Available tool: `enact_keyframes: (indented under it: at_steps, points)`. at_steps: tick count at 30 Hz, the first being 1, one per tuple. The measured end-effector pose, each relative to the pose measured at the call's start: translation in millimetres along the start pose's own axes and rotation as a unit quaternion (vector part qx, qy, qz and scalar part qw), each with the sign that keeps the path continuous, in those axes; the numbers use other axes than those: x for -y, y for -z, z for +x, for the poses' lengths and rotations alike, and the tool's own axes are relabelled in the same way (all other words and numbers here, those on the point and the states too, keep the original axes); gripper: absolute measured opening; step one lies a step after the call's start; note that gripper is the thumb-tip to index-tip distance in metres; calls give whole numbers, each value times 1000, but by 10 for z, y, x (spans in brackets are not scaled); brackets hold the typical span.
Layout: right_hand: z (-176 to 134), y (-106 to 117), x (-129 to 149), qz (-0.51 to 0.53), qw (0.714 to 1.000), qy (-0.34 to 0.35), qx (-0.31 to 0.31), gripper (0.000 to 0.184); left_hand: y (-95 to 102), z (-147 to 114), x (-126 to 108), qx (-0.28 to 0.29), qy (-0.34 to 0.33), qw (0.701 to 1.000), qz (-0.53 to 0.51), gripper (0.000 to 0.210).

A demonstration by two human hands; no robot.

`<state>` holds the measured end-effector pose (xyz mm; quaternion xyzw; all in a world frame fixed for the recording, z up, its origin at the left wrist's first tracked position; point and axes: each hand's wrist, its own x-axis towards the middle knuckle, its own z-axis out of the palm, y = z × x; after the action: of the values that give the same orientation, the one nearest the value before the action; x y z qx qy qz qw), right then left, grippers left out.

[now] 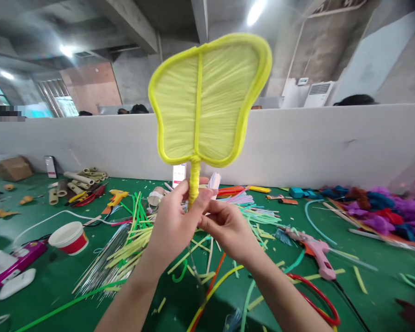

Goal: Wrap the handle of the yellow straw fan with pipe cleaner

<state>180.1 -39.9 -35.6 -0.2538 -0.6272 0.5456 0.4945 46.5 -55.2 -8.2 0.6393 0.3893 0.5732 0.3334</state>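
Observation:
My left hand (174, 216) is closed round the yellow-wrapped handle (194, 177) of a hand fan (217, 101) and holds it upright above the table. Its broad two-lobed panel looks like thin, finely creased, see-through yellow material. A thick fuzzy yellow edge runs round it, and a yellow rib goes down the middle. My right hand (226, 226) is close beside the lower handle, thumb and fingers pinched together. What they grip there is hidden. Under my hands lie loose pipe cleaners, among them a yellow one (216, 288).
On the green table are a paper cup (69, 237), a purple power strip (17, 265), a pink glue gun (320, 256), a yellow glue gun (115, 199), red-handled scissors (327, 299), metal wires (103, 253) and purple fluffy material (394, 210). A white partition (124, 143) stands behind; heads show beyond it.

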Motion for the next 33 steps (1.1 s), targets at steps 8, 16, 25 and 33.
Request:
enact_keyframes:
  at_steps: [8,16,25,33]
  points:
    - [-64,23,107,-40,998,38,13,19,61,21,-3,10,20,984,-176,32]
    - [-70,2,158,61,997,10,45,18,4,-2,-10,46,108,920,-375,28]
    - [-51,53,-17,114,988,-58,83,21,-1,43,23,109,93,887,-439,36]
    - [-47,5,27,98,994,-26,29,19,6,41,-5,63,4,977,-203,43]
